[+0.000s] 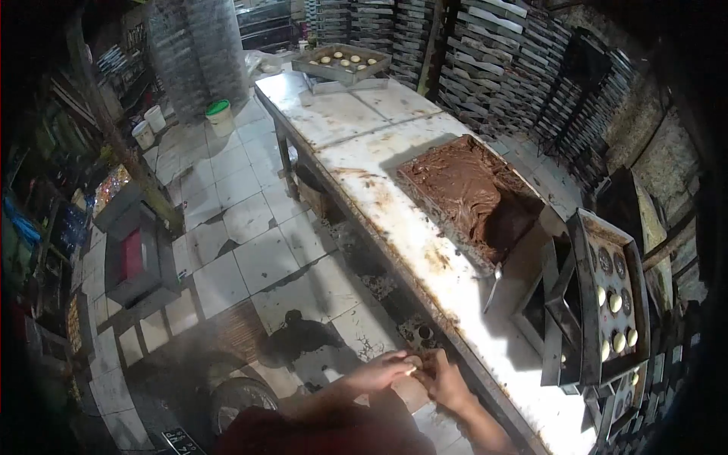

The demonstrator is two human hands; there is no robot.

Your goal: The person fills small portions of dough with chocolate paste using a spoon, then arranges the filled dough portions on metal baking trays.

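Both hands meet low down, close to the camera, just off the near edge of the long table point(364, 163). From where I stand the left hand point(381, 371) has its fingers curled toward the right hand point(445, 379), and between the fingertips sits a small pale piece of dough point(412, 365), pinched by both. It is too small and blurred to make out its shape, and the right hand's fingers are folded over it, so little of it shows. A dark red sleeve point(318, 428) runs off the bottom edge.

Further along the floury tabletop lies a deep tray of brown filling point(462, 193), with a spoon point(494, 284) propped at its near corner. To the right, a baking tray point(610, 292) tilts up, holding round pale buns in dark cups; part of it is lost in shadow. At the table's far end another tray of buns point(341, 62) rests. Stacked trays point(523, 68) line the back wall, dim and hard to count. On the tiled floor stands a green-lidded bucket point(219, 116).
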